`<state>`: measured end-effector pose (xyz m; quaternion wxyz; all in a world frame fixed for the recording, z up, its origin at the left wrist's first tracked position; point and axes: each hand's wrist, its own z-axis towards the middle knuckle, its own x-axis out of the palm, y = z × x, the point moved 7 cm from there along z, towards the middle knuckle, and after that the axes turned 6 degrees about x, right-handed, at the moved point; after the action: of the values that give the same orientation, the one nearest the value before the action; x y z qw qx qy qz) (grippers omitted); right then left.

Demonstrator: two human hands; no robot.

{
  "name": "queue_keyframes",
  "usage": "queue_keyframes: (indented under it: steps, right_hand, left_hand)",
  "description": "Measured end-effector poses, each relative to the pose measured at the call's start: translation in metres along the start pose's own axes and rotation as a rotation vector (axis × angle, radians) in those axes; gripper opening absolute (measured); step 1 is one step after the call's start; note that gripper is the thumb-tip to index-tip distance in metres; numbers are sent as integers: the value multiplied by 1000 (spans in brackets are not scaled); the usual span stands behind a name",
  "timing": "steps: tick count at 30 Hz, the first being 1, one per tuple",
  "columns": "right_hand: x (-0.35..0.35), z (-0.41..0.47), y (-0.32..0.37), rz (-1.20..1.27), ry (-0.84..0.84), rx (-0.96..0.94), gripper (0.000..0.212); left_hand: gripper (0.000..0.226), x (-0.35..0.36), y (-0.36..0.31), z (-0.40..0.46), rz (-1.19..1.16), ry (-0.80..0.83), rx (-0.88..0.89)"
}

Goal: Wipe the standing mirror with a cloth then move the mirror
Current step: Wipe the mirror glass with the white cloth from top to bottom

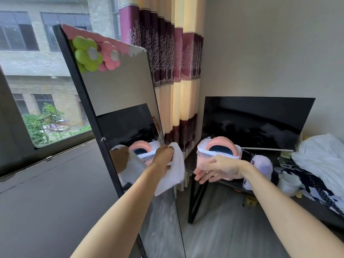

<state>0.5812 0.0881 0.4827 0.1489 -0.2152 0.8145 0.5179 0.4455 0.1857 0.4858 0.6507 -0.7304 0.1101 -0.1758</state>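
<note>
The left hand [163, 155] has its grip closed on a white cloth [174, 170], pressing it to the standing mirror [119, 86] by its right edge. The right hand [217, 169] hovers open beside the dark counter [191, 161], floor [223, 229] bare below.

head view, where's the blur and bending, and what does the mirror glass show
Head view: wide-angle bending bows the mirror frame and window edges; motion blur smears the floor and lower glass; the glass reflects the TV and the left hand gripping the cloth; soft daylight, no hard glare.
</note>
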Motion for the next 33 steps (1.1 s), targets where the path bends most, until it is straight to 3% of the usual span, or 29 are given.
queue_keyframes:
  steps: [3, 5, 9, 12, 14, 18, 20, 23, 24, 26, 29, 33]
  right_hand:
    - [-20, 7, 2, 121, -426, -109, 29]
    - [-28, 6, 14, 122, -578, -232, 42]
    - [-17, 13, 26, 93, -421, -289, 64]
    - [-1, 19, 15, 296, -144, -172, 35]
    - [8, 18, 10, 369, -47, -128, 21]
    - [7, 19, 4, 624, 17, -169, 46]
    - [2, 24, 0, 657, -14, -164, 53]
    - [-19, 27, -6, 560, -305, -113, 25]
    - [-27, 25, -8, 446, -442, -92, 18]
    - [-36, 22, -8, 100, -602, -52, 37]
    - [-28, 26, -11, -226, -548, 52, 38]
    - [-21, 25, 3, -108, -517, -71, 37]
  left_hand:
    - [22, 5, -13, -1, -35, 33, 75]
    - [26, 10, -18, -3, -81, 83, 70]
    - [20, 10, -30, -6, -126, 110, 50]
    - [16, -1, -30, -11, -144, -16, -11]
    - [11, -9, -25, -8, -152, -92, -72]
    - [11, -15, -14, 3, -155, -144, -133]
    - [17, -14, -12, 6, -91, -153, -119]
    - [29, -13, -15, 10, 91, -174, -7]
    - [41, -11, -14, 13, 160, -150, 38]
    - [53, -8, -15, 10, 259, -100, 104]
    - [50, -3, -15, 8, 344, -1, 159]
    - [48, 7, -3, 5, 488, 174, 176]
